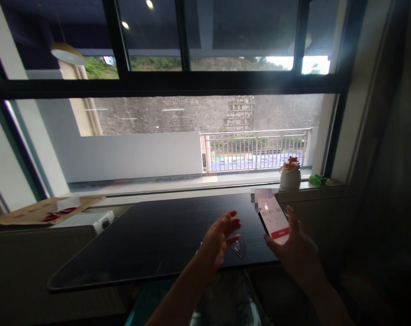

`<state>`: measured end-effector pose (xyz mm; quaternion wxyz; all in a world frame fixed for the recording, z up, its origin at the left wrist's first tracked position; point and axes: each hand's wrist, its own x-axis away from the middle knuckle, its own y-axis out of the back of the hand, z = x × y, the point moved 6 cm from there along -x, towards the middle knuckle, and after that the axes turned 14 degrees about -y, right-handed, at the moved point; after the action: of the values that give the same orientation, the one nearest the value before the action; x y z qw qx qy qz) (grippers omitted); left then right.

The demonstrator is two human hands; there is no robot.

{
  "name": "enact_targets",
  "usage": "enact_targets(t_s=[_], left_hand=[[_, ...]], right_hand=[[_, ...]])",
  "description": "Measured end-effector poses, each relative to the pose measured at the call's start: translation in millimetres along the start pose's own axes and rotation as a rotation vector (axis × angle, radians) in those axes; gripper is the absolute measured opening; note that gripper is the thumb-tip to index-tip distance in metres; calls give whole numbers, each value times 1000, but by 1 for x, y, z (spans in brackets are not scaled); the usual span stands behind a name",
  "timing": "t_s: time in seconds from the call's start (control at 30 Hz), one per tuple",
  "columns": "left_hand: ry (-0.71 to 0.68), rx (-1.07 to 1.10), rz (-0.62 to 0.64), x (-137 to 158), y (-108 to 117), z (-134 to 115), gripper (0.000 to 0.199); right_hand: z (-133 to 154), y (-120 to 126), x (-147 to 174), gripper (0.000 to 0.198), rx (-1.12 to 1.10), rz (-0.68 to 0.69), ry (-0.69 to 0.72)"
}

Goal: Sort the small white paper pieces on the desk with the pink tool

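Note:
My right hand (295, 242) grips a smartphone (272, 220) between thumb and fingers, tilted above the right end of the dark table (151, 226). Its lit screen shows a timer reading 01:01:06 and a red button near the bottom. To the left, my left hand (222, 235) hovers over the table with its fingers apart and nothing in it. Just beyond that hand lies a small fan-shaped item with a purplish edge (240, 248), partly covered by the fingers. A small light-coloured thing peeks out beside the left wrist, too hidden to name.
A white pot (290, 177) with orange-red decoration stands on the window sill beside a green crumpled item (316, 180). At left, brown cardboard (25, 213) with red-handled scissors (52, 217) lies over a white radiator (90, 221). A large window frame (205, 83) rises behind the table.

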<state>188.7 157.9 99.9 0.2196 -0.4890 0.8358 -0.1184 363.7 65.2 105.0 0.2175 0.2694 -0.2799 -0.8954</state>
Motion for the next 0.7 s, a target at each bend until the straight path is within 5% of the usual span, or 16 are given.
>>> enact_targets(t_s=[0.13, 0.27, 0.43, 0.53, 0.7], left_hand=[[-263, -419, -244, -19, 79, -46, 48], [-424, -909, -444, -26, 164, -82, 44], [-281, -1484, -587, -14, 250, -98, 32], [-121, -1716, -558, -1, 276, -97, 33], [38, -1899, -479, 14, 286, -86, 36]], right_hand=[[-17, -23, -31, 89, 210, 142, -48], [-24, -40, -42, 83, 318, 141, -9], [-31, -56, -46, 77, 450, 214, -10], [-36, -61, -46, 76, 507, 270, -36], [-37, -59, -45, 72, 558, 276, 25]])
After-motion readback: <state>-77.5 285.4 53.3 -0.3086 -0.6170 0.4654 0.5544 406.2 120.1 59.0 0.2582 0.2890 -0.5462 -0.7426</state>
